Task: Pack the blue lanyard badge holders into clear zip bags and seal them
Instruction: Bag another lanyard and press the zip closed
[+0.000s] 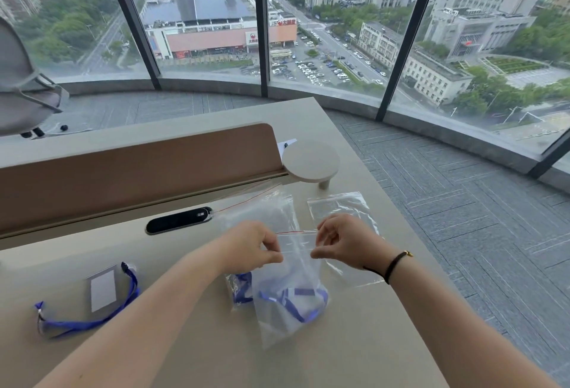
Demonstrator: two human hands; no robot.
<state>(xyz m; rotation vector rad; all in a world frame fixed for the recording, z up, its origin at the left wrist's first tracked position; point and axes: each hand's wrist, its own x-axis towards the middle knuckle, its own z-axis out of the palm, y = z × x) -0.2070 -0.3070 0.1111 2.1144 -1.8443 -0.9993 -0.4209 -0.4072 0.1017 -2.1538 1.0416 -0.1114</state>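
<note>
We held the clear zip bag (293, 301) by its top edge above the desk (191, 353), our left hand (249, 247) and our right hand (342, 242) each pinching one end of the zip strip. A blue lanyard badge holder (293, 298) lay inside it. Another badge holder (103, 290) with its blue lanyard (80, 323) lay on the desk to the left, and empty zip bags (339, 211) lay behind the hands.

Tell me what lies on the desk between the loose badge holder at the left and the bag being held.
In the head view, the left forearm crosses that stretch above bare desk; nothing else lies between the loose badge holder and the held bag.
</note>
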